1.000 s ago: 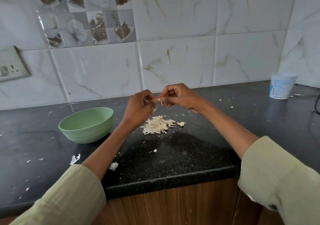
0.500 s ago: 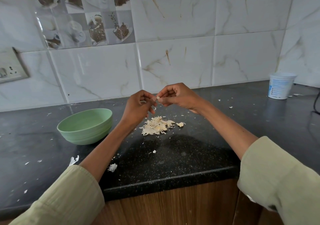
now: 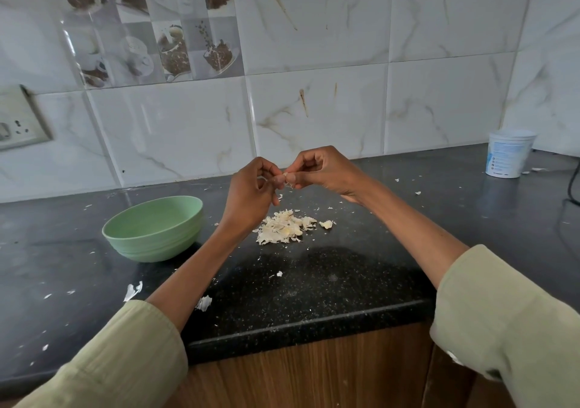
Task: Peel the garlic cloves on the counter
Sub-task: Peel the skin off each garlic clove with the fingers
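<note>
Both hands are held raised above the black counter point(image 3: 314, 288), fingertips meeting over the peel pile. A garlic clove point(image 3: 285, 178) is pinched between them; it is small and mostly hidden by the fingertips, so only a pale sliver with a thin strand of skin is seen. How much skin remains on it cannot be told.

Left hand point(image 3: 249, 192): fingers curled, thumb and forefinger closed on the clove from the left. Right hand point(image 3: 320, 170): fingers curled inward, thumb and forefinger nipped on the clove or its skin from the right. Which of the two is gripped by the right hand cannot be resolved.

A pile of garlic peels point(image 3: 284, 227) is seen on the counter directly below the hands, not touched by either. One separate pale piece point(image 3: 326, 224) is lying just beside the pile on its right; clove or skin cannot be told.

A green bowl point(image 3: 153, 228) is set upright on the counter left of the pile, near the left forearm, apart from it. Its contents are not visible from this angle.

Loose skin flakes point(image 3: 133, 291) are scattered over the counter, mostly toward the front left edge. A white tub point(image 3: 510, 153) is placed at the far right by the tiled wall point(image 3: 314, 62), well apart from the hands. A wall socket point(image 3: 18, 119) is seen at the left edge.
</note>
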